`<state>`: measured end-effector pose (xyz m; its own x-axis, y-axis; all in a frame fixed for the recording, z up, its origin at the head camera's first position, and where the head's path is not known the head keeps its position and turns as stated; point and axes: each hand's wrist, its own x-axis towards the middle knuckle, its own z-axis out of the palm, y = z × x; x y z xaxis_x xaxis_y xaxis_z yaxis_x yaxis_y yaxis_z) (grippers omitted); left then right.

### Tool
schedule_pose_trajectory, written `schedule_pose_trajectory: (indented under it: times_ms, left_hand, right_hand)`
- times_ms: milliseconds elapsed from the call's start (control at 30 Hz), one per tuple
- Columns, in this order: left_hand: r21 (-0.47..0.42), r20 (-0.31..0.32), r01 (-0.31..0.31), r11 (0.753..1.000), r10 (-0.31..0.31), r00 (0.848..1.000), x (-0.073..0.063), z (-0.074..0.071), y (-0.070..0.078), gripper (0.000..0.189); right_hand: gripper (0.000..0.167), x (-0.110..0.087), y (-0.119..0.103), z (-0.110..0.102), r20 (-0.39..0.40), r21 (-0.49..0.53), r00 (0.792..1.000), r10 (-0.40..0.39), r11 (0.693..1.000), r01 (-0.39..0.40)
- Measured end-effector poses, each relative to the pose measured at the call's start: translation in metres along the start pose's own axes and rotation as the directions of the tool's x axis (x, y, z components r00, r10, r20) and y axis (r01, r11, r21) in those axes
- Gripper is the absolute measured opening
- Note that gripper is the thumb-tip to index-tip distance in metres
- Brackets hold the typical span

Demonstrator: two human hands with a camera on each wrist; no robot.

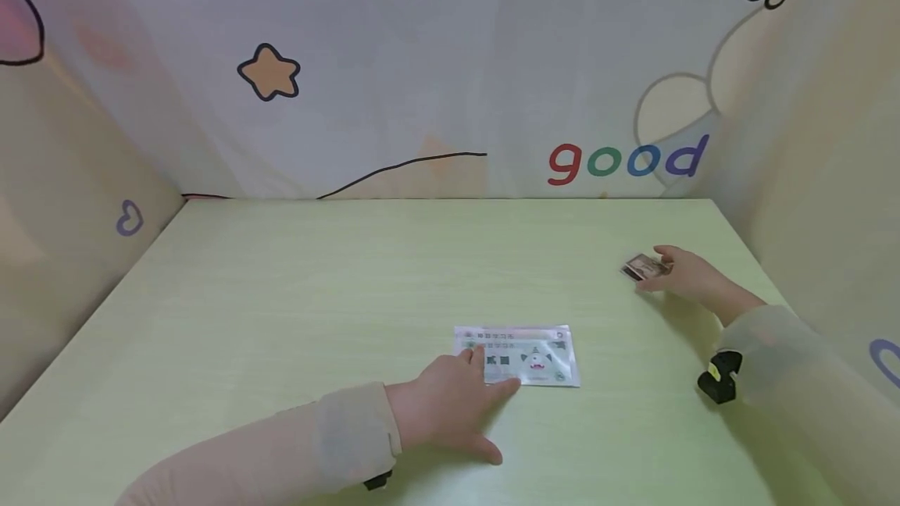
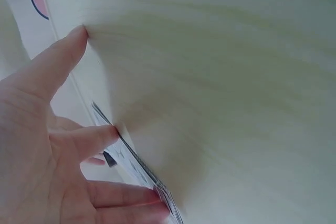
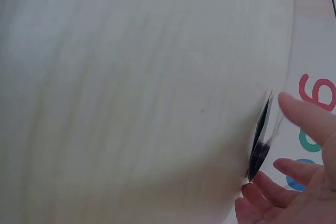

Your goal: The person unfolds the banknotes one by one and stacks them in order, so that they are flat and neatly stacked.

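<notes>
A flat, silvery-white packet (image 1: 537,358), printed with small squares and a pink-mouthed cartoon face, lies on the table at centre right. My left hand (image 1: 450,400) rests over its left end with fingers spread; some fingertips touch it. In the left wrist view the packet (image 2: 131,161) appears nearly edge-on. Farther right, my right hand (image 1: 692,279) is at a small flat item (image 1: 643,266), with thumb and fingers around its right end. The right wrist view shows this item (image 3: 260,145) edge-on, dark with clear film; its exact kind is unclear.
The pale green table (image 1: 316,295) is bounded by printed cloth walls at the back and sides. The back cloth (image 1: 422,61) carries a star, a flower and the word "good". A black device (image 1: 719,377) is strapped at the right wrist.
</notes>
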<state>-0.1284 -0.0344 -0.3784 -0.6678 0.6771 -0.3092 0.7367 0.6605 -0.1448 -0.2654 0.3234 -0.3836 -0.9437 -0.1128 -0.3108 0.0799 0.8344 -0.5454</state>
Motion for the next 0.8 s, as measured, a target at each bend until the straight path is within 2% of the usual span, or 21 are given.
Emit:
schedule_pose_trajectory:
  times_ms: [267,400,600,700,800]
  left_hand:
    - [0.027,0.003,0.025,0.999,-0.025,1.000,-0.002,0.000,0.002,0.084]
    - [0.051,-0.002,0.035,0.998,-0.035,0.999,-0.003,0.000,0.002,0.085]
    - [0.068,-0.009,0.033,0.997,-0.032,0.999,-0.001,0.000,0.003,0.085]
    - [0.073,-0.007,0.033,0.997,-0.032,0.999,-0.002,0.000,0.003,0.085]
    - [0.075,-0.005,0.035,0.997,-0.035,0.999,-0.002,0.000,0.004,0.085]
  right_hand:
    - [0.064,-0.003,-0.003,0.001,-0.068,-0.144,0.994,-0.084,0.987,0.074]
    - [0.050,-0.007,-0.006,0.001,-0.108,-0.142,0.988,-0.107,0.986,0.092]
    - [0.031,-0.009,-0.006,0.000,-0.144,-0.128,0.985,-0.096,0.989,0.078]
    - [0.034,-0.010,-0.005,0.000,-0.121,-0.118,0.989,-0.090,0.990,0.076]
    - [0.050,-0.009,-0.005,0.001,-0.080,-0.130,0.991,-0.110,0.987,0.099]
